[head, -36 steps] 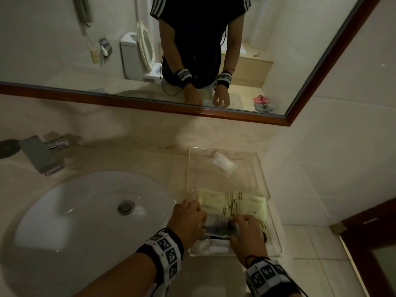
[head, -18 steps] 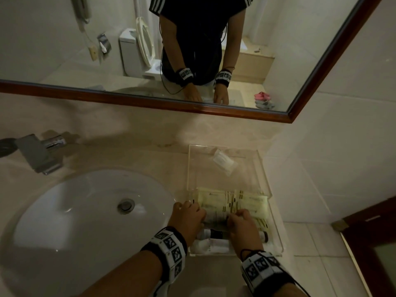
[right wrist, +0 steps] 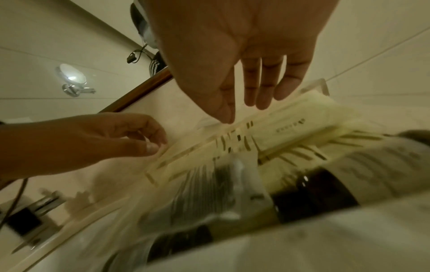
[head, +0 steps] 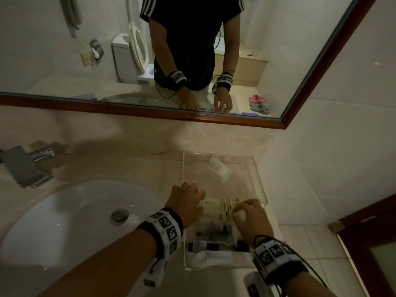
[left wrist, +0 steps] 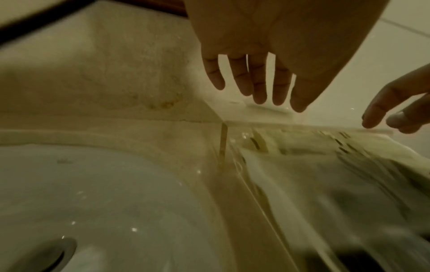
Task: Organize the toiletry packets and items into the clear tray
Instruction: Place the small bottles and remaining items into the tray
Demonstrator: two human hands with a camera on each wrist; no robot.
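Overhead, both hands hover inside tray walls.

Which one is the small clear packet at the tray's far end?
Right of the sink sits the clear tray. The clear packet lies alone and tilted at its far end near the wall, away from both hands; unlike the yellow packets, it is see-through and whitish.

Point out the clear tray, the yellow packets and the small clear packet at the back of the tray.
clear tray [head: 258, 179]: head view, right wall.
yellow packets [head: 218, 207]: head view, printed top face.
small clear packet [head: 219, 169]: head view, its middle.
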